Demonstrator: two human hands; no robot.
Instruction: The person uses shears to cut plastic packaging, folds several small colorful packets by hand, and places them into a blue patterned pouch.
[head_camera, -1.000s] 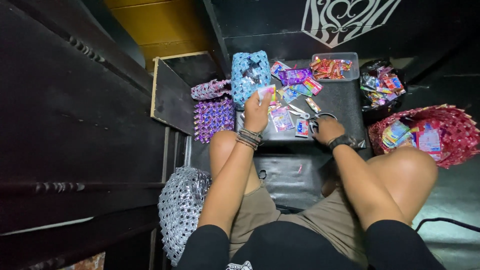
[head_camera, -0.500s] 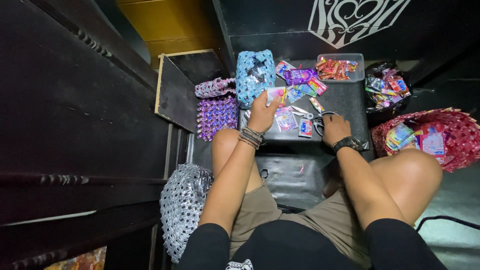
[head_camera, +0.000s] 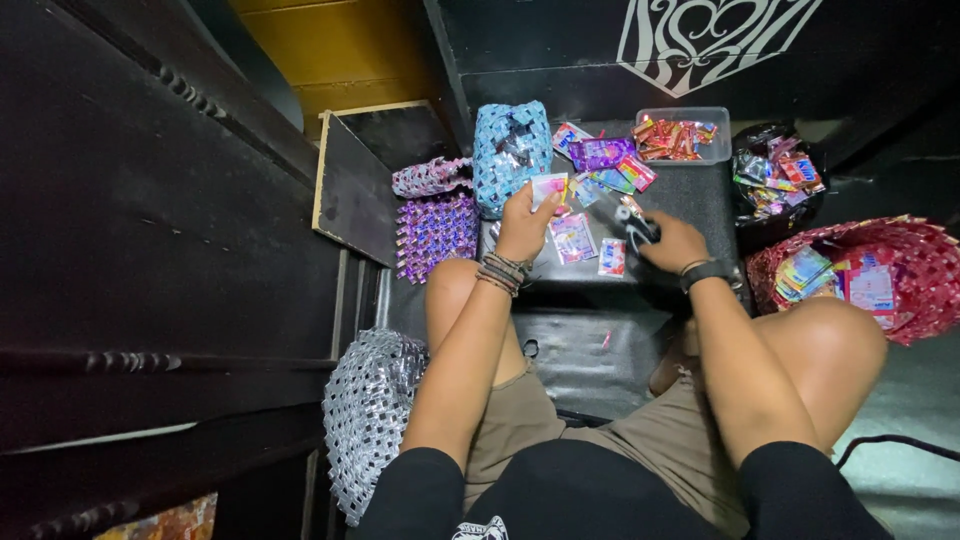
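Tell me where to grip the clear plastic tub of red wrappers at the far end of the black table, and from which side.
Grip the clear tub by its bare right short wall, coming from above right: it sits upright and open-topped, and loose wrappers crowd its left side.

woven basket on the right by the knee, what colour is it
Red to pink woven basket, with colourful packets inside; it shows in the head view, the only one.

left hand (head_camera: 524, 226) raised, right hand (head_camera: 672, 243) closed
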